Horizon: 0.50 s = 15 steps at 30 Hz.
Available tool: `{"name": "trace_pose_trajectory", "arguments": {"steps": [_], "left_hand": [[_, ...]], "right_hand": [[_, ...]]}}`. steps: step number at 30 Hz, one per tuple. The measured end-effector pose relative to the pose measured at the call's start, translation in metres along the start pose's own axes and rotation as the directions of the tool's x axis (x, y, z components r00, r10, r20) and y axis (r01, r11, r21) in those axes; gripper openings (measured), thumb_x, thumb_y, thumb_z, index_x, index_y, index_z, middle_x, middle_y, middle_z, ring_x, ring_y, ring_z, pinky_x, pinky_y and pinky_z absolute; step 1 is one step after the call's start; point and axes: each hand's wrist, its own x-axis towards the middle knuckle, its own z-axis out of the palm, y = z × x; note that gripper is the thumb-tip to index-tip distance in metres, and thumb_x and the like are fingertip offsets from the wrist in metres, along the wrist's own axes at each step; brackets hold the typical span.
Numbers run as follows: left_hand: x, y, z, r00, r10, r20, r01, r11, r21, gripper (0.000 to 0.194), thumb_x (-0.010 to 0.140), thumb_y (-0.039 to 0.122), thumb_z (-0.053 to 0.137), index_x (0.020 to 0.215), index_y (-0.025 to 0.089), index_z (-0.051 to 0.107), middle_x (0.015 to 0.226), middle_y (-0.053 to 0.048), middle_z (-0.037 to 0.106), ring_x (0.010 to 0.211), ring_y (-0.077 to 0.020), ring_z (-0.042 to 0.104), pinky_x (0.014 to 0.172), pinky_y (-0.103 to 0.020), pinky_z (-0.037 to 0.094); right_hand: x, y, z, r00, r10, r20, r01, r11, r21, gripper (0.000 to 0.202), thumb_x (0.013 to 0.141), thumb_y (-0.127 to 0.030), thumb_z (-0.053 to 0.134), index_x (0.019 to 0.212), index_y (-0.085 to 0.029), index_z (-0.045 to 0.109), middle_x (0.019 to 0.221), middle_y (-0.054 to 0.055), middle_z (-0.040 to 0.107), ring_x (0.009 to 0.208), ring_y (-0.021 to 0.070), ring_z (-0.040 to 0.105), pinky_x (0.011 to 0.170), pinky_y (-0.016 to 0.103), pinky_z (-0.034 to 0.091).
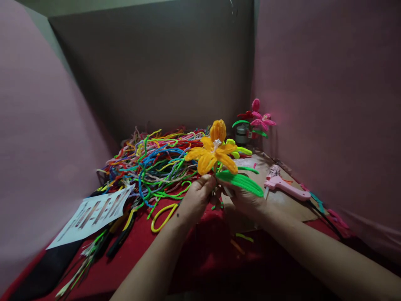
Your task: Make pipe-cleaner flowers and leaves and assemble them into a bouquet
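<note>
- The orange pipe-cleaner flower (213, 151) is held upright at the centre of the frame, above the red tabletop (200, 255).
- The stem below the bloom is pinched by the left hand (196, 196).
- The right hand (246, 200) is closed around the stem base, under the green pipe-cleaner leaf (241, 182).
- A heap of loose pipe cleaners (150, 163) lies at centre left.
- A pink glue gun (283, 186) lies at right.
</note>
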Motion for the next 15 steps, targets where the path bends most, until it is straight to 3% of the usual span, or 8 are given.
{"name": "trace_pose_trajectory", "arguments": {"steps": [2, 4, 6, 9, 15], "left_hand": [[0.001, -0.002, 0.004, 0.976, 0.140, -0.166, -0.101, 0.969, 0.224, 0.029, 0.083, 0.041, 0.046, 0.068, 0.017, 0.048, 0.054, 0.003, 0.048, 0.044, -0.0096, 0.044, 0.046, -0.022, 0.037], [0.001, -0.007, 0.007, 0.900, 0.284, -0.329, -0.122, 0.892, 0.436, 0.018, 0.082, 0.034, 0.049, 0.073, 0.019, 0.050, 0.059, 0.002, 0.052, 0.051, -0.0107, 0.047, 0.052, -0.022, 0.036], [0.001, -0.012, 0.010, 0.829, 0.384, -0.406, -0.100, 0.817, 0.568, 0.007, 0.080, 0.027, 0.051, 0.078, 0.020, 0.053, 0.066, 0.001, 0.056, 0.058, -0.0125, 0.050, 0.057, -0.022, 0.035], [-0.001, -0.018, 0.011, 0.801, 0.451, -0.394, -0.114, 0.760, 0.640, 0.005, 0.077, 0.020, 0.053, 0.081, 0.022, 0.055, 0.071, -0.001, 0.058, 0.063, -0.0146, 0.051, 0.060, -0.023, 0.033], [-0.004, -0.015, 0.009, 0.822, 0.468, -0.325, -0.177, 0.753, 0.634, 0.010, 0.077, 0.017, 0.051, 0.077, 0.021, 0.060, 0.062, 0.001, 0.053, 0.054, -0.0120, 0.042, 0.056, -0.023, 0.030]], "right_hand": [[0.002, 0.004, 0.000, 0.997, -0.051, -0.066, 0.053, 0.998, 0.029, 0.014, 0.067, -0.031, 0.066, 0.063, -0.020, 0.060, 0.056, -0.003, 0.054, 0.051, 0.0113, 0.045, 0.049, 0.026, 0.038], [0.004, 0.007, 0.003, 0.984, -0.099, -0.148, 0.106, 0.993, 0.041, 0.011, 0.065, -0.030, 0.067, 0.065, -0.020, 0.062, 0.065, -0.001, 0.060, 0.060, 0.0138, 0.051, 0.056, 0.027, 0.041], [0.003, 0.006, 0.006, 0.976, -0.106, -0.188, 0.116, 0.992, 0.044, 0.009, 0.065, -0.028, 0.067, 0.070, -0.022, 0.064, 0.072, -0.001, 0.063, 0.070, 0.0162, 0.053, 0.061, 0.028, 0.042], [-0.001, 0.001, 0.011, 0.971, -0.120, -0.207, 0.122, 0.993, -0.003, 0.008, 0.065, -0.027, 0.068, 0.070, -0.022, 0.063, 0.070, -0.001, 0.061, 0.070, 0.0166, 0.053, 0.062, 0.028, 0.042], [-0.008, -0.014, 0.017, 0.972, -0.144, -0.186, 0.107, 0.975, -0.196, 0.015, 0.069, -0.026, 0.063, 0.058, -0.020, 0.056, 0.057, -0.003, 0.051, 0.055, 0.0113, 0.042, 0.055, 0.025, 0.037]]}}
